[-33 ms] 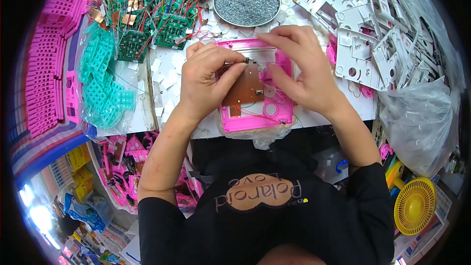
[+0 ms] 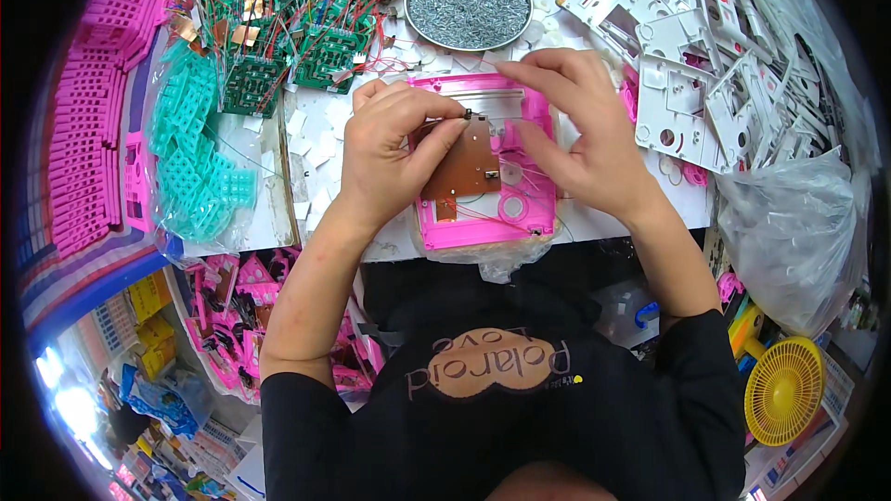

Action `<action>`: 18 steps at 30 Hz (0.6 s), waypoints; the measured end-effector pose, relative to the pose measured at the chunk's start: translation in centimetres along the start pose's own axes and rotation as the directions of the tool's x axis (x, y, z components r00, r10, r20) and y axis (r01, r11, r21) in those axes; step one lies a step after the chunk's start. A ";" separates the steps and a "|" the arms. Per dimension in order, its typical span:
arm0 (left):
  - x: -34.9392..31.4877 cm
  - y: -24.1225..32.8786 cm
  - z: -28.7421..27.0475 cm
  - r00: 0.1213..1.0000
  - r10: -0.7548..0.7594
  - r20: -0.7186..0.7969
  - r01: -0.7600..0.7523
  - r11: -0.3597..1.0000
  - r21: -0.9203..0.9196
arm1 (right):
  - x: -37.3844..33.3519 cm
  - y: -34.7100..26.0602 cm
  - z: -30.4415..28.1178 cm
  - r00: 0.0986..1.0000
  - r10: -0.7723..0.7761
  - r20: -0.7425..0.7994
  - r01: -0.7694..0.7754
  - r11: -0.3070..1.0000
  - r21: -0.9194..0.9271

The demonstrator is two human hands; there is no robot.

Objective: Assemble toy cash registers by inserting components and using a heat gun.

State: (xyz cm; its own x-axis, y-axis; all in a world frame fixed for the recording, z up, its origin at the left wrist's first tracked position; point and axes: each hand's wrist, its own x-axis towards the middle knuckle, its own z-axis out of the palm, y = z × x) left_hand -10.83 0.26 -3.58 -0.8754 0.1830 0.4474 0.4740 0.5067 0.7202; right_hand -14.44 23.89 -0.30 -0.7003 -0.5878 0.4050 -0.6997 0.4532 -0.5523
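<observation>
A pink plastic housing (image 2: 445, 237) lies on the bench in front of me. Over its left part is a brown circuit board (image 2: 469, 162), seen on its plain side, with small metal parts along its edges. My left hand (image 2: 394, 148) pinches this board at its upper edge, thumb and forefinger beside a small black component (image 2: 467, 114). Above the housing's right side hovers my right hand (image 2: 589, 144), thumb and fingers apart, with nothing visible between them. Thin wires and a pink ring (image 2: 512, 205) show inside the housing below the right thumb.
A round metal dish of screws (image 2: 469, 7) stands behind the housing. Green circuit boards with wires (image 2: 325, 56) pile up at back left, beside teal keypads (image 2: 190, 139). White plastic housings (image 2: 673, 102) heap on the right, near a clear bag (image 2: 789, 223). Pink parts (image 2: 251, 325) fill a container below left.
My right hand has shifted very slightly to the right. My left hand and the circuit board stay where they were.
</observation>
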 end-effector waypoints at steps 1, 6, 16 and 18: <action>0.0 0.0 0.1 1.000 -0.009 0.002 0.009 1.000 0.003 | -0.2 0.3 -0.6 1.000 0.010 -0.010 -0.011 1.000 -0.011; 0.1 0.2 0.2 0.999 -0.031 0.018 0.031 0.999 0.014 | -1.0 -0.9 -0.1 0.998 -0.034 0.051 0.028 0.994 0.107; 0.1 0.2 0.0 0.996 0.082 0.021 -0.083 0.994 0.077 | -0.5 -0.5 -0.2 0.999 -0.007 -0.039 0.008 1.000 0.023; 0.0 0.1 0.2 0.997 0.074 0.019 -0.075 0.992 0.097 | -1.0 -0.8 0.0 1.000 0.011 -0.009 -0.011 0.999 0.047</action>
State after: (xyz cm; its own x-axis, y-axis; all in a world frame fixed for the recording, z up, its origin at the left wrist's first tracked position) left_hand -10.79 0.49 -3.60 -0.8396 0.2357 0.4894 0.5272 0.5707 0.6296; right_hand -13.22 24.07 -0.27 -0.7095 -0.5765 0.4052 -0.6846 0.4277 -0.5902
